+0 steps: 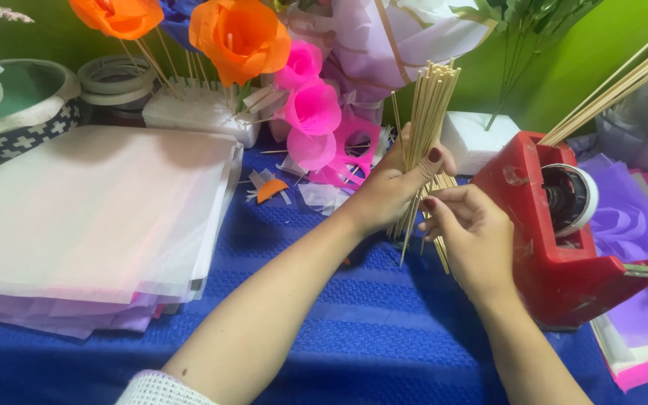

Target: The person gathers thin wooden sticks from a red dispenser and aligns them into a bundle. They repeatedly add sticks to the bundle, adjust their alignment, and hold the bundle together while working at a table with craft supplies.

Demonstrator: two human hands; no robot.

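On the blue cloth (384, 330) mid-frame we see two hands on one bundle of skewers (429, 112). Left hand (388, 187) is wrapped around the bundle, fingers pressed together, thumb across the front; bundle stands near upright, fanning at the top. Right hand (474, 229) sits just beside and below, fingertips pinching a few sticks at the bundle's lower end.

Counts: two orange paper flowers (240, 34) on sticks up top, about three pink ones (313, 109) beside them, one red tape dispenser (564, 232) right of the right hand, touching or nearly so. One white foam block (478, 139) behind it, another (196, 112) under the orange flowers, sticks stuck into it. Two tape rolls (114, 79) stacked far left. More skewers (624, 82) lean over the dispenser; count not readable.

Containers: one patterned bowl (31, 120) at left edge, contents unclear.

Surface: one stack of white tissue sheets (91, 210) on the left, pink sheets under it; purple sheets (639, 225) on the right. Paper scraps (271, 191) lie near the pink flowers. Green wall (564, 82) behind.
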